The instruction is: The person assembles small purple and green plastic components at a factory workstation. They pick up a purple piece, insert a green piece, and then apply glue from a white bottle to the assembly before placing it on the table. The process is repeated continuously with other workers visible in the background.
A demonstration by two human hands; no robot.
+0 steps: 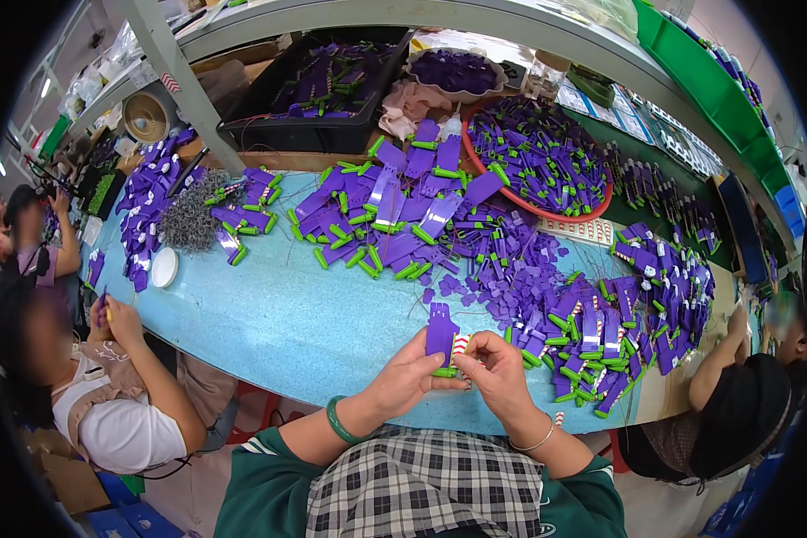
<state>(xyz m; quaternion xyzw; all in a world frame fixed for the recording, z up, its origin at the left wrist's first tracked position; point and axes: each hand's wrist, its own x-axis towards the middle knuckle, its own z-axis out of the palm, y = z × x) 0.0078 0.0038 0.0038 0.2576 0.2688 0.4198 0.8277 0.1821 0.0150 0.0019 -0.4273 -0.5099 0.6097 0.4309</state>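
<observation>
Close to the table's near edge, my left hand (396,380) grips a flat purple plastic part (440,326) with a bright green end. A red-and-white striped sticker (460,343) lies against its right side. The fingers of my right hand (504,378) are pinched together at that sticker, by the green end. Just beyond and to the right spreads a heap of similar purple-and-green parts (592,336). Small loose purple pieces (511,296) lie scattered between that heap and a larger pile of purple parts (386,206) farther back.
A red round basket (608,204) and a black crate (332,130) hold more purple parts. At left stand a tangle of small grey metal pieces (191,215) and a white dish (165,267). A shelf post (184,81) rises behind. Co-workers sit at left (121,394) and right (735,394).
</observation>
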